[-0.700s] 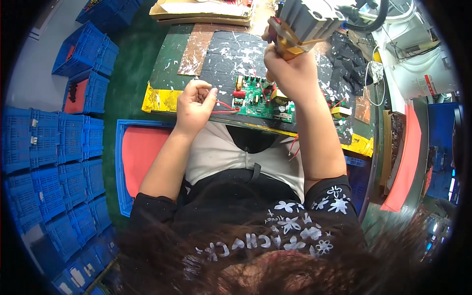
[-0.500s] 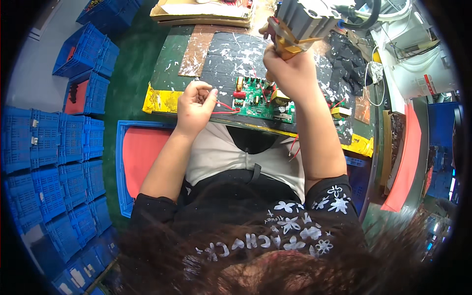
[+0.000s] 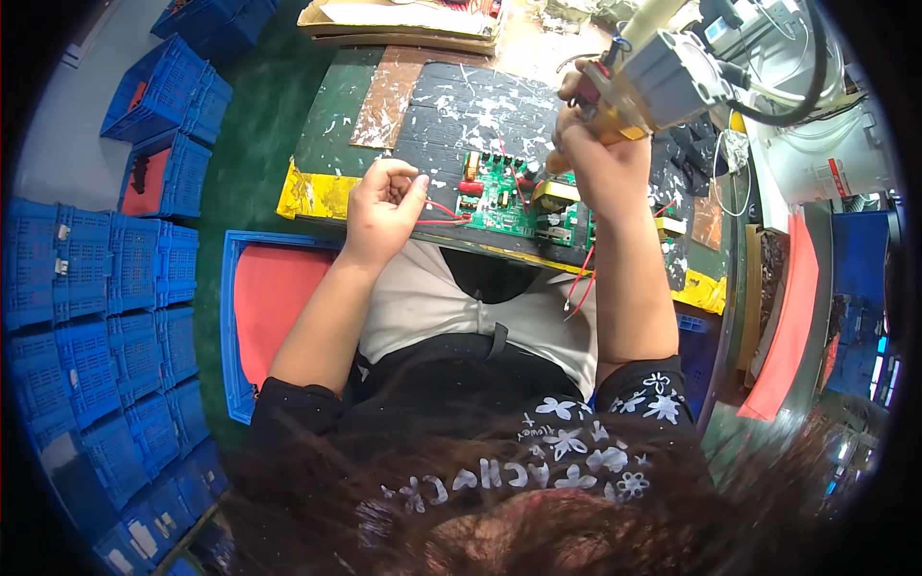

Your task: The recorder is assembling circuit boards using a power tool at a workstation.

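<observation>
A green circuit board (image 3: 507,200) with yellow and black parts lies at the near edge of a dark, paint-spattered worktable (image 3: 451,106). My right hand (image 3: 595,158) grips the amber handle of a hanging dispensing gun (image 3: 639,82), whose tip points down at the board's right part. My left hand (image 3: 382,206) pinches thin red wires (image 3: 440,213) that run from the board's left side. More red wires hang off the table's edge below the board.
Stacks of blue plastic crates (image 3: 91,317) fill the floor on the left. A blue tray with a red liner (image 3: 264,307) sits beside my left leg. Cardboard (image 3: 394,19) lies at the table's back; cables and white equipment (image 3: 816,125) stand at the right.
My right hand has shifted the dispensing gun slightly over the board. My left hand keeps its pinch on the red wires.
</observation>
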Motion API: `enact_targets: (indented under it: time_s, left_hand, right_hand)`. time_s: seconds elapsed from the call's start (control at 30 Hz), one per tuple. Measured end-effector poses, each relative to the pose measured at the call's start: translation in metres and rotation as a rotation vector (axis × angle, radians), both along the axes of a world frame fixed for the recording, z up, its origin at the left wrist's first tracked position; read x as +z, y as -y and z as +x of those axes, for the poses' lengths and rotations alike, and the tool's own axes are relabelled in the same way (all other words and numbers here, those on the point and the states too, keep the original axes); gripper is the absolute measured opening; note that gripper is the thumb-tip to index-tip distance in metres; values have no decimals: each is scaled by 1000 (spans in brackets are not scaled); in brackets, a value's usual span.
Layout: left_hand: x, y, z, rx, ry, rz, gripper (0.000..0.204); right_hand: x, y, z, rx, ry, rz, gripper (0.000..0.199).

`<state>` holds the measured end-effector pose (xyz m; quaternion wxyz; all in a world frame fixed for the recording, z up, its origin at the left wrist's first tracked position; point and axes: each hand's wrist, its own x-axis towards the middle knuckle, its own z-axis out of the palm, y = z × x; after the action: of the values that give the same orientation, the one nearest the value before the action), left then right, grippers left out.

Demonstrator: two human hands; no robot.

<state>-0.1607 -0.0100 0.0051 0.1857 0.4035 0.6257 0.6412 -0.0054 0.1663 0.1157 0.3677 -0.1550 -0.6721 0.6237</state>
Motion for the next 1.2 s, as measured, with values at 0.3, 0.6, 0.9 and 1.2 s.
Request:
enact_targets:
  time_s: [0.3, 0.6, 0.9, 1.2]
  left_hand:
    - [2, 0, 1, -1, 24, -7, 17]
    - [4, 0, 2, -1, 38, -23, 15]
    - [4, -1, 1, 6, 33, -34, 16]
    - [4, -4, 4, 52, 45, 34, 13]
  right_hand:
    - [6, 2, -2, -1, 48, -56, 51]
    - [11, -16, -5, -12, 1, 65, 54]
    - [4, -23, -9, -39, 47, -26, 54]
    - [1, -31, -9, 71, -38, -70, 55]
